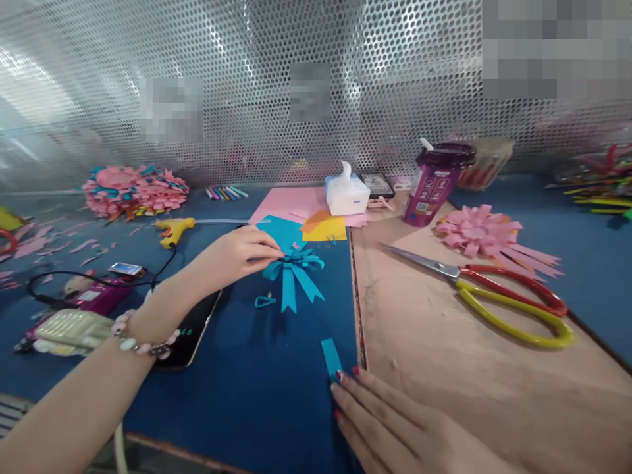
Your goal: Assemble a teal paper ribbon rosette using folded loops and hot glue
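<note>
A blue paper bow (295,266) with loops and two notched tails hangs slightly above the blue table. My left hand (247,253), wearing a beaded bracelet, has its thumb and fingers closed on the bow's left side. At the near middle, a short blue paper strip (331,357) lies at the seam between the blue and wood-coloured surfaces. My right hand (395,421) lies stretched out with its fingertips at the strip's lower end, which they partly cover. A small folded blue paper loop (265,301) rests below the bow's left side.
Large red-and-yellow scissors (513,299) lie on the right near a pink paper flower (481,232). A purple cup (434,184) and tissue pack (347,196) stand behind. Leftward are a yellow glue gun (174,230), its cord, and a phone (195,336) under my left forearm.
</note>
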The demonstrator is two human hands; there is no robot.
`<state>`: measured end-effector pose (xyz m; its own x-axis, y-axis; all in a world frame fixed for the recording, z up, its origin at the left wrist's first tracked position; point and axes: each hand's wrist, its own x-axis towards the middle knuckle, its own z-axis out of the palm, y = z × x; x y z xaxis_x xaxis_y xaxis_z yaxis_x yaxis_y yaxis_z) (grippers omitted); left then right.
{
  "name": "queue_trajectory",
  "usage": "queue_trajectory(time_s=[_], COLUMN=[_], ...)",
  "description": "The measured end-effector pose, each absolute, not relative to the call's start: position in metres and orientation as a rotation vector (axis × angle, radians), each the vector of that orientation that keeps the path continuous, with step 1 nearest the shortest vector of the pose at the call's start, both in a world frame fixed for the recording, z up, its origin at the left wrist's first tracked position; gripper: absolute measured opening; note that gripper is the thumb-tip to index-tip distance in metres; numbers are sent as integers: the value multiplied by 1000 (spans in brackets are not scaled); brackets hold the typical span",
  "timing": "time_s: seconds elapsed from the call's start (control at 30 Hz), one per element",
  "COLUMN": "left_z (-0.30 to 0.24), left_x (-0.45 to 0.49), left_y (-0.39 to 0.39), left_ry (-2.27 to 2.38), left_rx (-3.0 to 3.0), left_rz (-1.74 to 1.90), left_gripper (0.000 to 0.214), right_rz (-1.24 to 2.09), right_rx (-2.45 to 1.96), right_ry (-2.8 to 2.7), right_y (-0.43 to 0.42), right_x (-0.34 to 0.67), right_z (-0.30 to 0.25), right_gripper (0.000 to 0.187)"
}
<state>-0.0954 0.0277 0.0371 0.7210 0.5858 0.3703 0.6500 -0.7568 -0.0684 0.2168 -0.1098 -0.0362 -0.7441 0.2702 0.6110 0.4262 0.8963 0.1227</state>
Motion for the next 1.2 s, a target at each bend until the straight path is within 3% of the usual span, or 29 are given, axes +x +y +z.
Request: queue_trajectory(time_s=[0.17,0.63,0.93,1.2], left_z=[42,31,32,27], left_x=[-102,-72,-73,-72], left_y=[24,1,0,0], left_ry=[-910,-794,-803,-762], left_rx=[-2858,-3030,-3038,-3058], left_rz=[-476,-240,-291,-301], left_gripper=[24,29,28,26], right_rz=[-246,-106,-38,-152], right_rx=[-662,-523,-422,-486], right_ry=[-2364,-2442,-2474,-2499], right_y=[-108,-87,-74,-75], right_x=[213,218,225,219], right_z=[-31,-18,-28,-26], right_gripper=[31,28,25,24])
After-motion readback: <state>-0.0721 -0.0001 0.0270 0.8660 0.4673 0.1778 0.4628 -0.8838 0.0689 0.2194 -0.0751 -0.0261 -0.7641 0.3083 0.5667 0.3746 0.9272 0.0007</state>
